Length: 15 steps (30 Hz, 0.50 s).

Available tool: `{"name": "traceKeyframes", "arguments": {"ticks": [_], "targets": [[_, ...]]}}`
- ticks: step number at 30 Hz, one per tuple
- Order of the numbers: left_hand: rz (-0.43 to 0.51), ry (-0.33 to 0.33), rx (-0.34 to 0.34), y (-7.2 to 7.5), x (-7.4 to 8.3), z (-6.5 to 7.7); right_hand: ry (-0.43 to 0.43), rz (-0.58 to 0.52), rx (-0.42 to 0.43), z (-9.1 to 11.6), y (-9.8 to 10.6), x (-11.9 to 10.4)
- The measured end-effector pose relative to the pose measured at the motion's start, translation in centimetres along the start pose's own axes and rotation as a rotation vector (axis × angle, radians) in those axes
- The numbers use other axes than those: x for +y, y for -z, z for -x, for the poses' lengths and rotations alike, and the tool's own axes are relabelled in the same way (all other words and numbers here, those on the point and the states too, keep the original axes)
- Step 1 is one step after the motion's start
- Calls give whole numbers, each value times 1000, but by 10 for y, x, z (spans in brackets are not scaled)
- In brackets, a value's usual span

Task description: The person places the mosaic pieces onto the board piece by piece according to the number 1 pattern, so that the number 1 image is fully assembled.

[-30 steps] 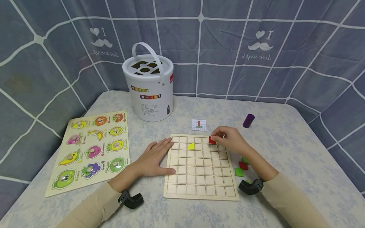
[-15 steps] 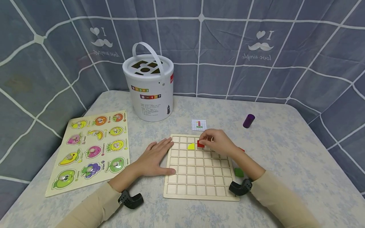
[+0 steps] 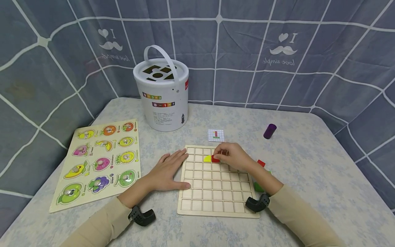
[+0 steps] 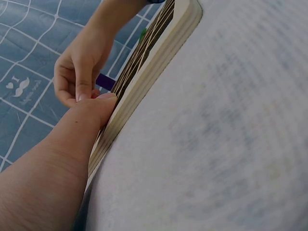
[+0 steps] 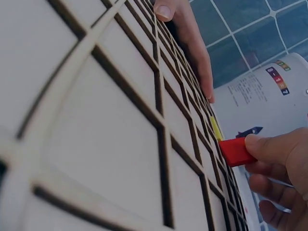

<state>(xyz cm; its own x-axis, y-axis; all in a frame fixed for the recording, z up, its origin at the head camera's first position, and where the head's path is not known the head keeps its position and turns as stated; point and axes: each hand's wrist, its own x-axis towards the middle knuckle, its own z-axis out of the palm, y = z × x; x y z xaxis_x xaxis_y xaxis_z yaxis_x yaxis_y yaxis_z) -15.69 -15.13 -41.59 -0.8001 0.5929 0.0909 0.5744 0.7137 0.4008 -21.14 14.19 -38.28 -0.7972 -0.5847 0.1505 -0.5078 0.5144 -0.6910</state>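
Observation:
A wooden grid board (image 3: 217, 195) lies on the table, with a yellow quarter-round tile (image 3: 207, 159) in its second row. My right hand (image 3: 235, 156) pinches a red square tile (image 3: 215, 159) at the cell just right of the yellow one. In the right wrist view the red tile (image 5: 236, 151) sits between thumb and fingers, its edge at the grid. My left hand (image 3: 169, 172) rests along the board's left edge with its fingers straight; in the left wrist view its thumb (image 4: 98, 109) lies on the rim.
Behind the board lies a small pattern card (image 3: 216, 135). A white bucket (image 3: 162, 99) stands at the back, a fruit puzzle board (image 3: 100, 164) at left. A purple cylinder (image 3: 270, 131) is at right. Red (image 3: 261, 163) and green tiles (image 3: 258, 187) lie partly behind the right forearm.
My right hand has carried the red tile leftward over the board and lowered it beside the yellow tile. The left hand has stayed in place.

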Motion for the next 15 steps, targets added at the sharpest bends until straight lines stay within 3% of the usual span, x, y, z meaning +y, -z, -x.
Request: {"name": "traceKeyframes", "arguments": {"ticks": [15], "targets": [[5,4,1,1,1,1,-9,33,-23,0,-2,9]]}}
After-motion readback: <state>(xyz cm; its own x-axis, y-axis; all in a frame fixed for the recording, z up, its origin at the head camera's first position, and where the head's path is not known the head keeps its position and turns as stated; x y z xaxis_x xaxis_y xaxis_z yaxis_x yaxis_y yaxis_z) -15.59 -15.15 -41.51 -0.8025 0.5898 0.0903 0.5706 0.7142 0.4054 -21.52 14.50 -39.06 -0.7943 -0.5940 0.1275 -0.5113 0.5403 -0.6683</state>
